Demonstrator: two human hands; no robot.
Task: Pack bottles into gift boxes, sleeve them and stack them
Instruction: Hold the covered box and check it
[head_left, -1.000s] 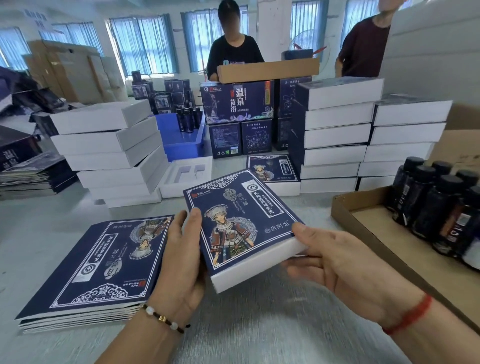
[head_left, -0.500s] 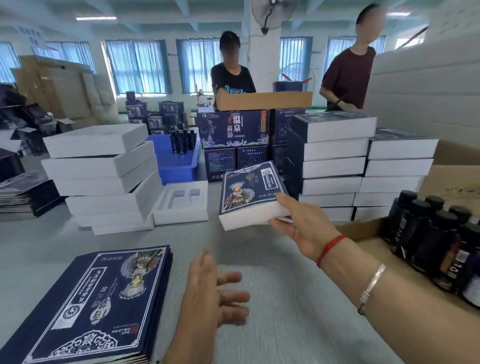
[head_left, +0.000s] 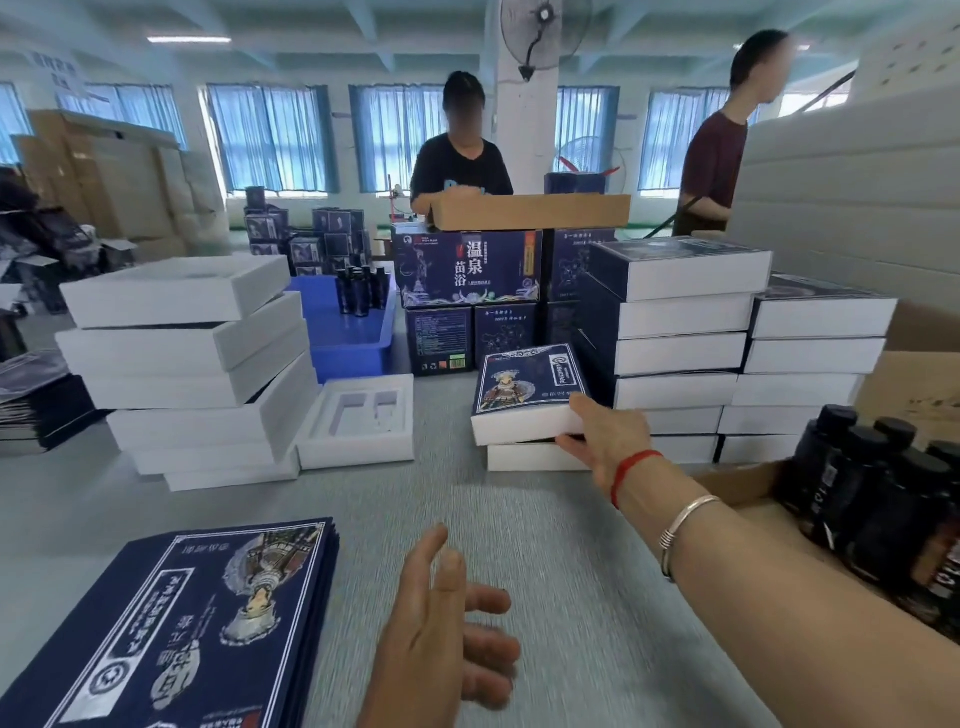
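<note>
Only one view was given, taken from head height. It was directed forward and slightly down across the grey table. Near things were seen closely at the bottom; far windows were seen above.

Wall fan on white pillar, top centre | blue-curtained windows behind | blue plastic tray centre-left | two people standing, upper right
</note>
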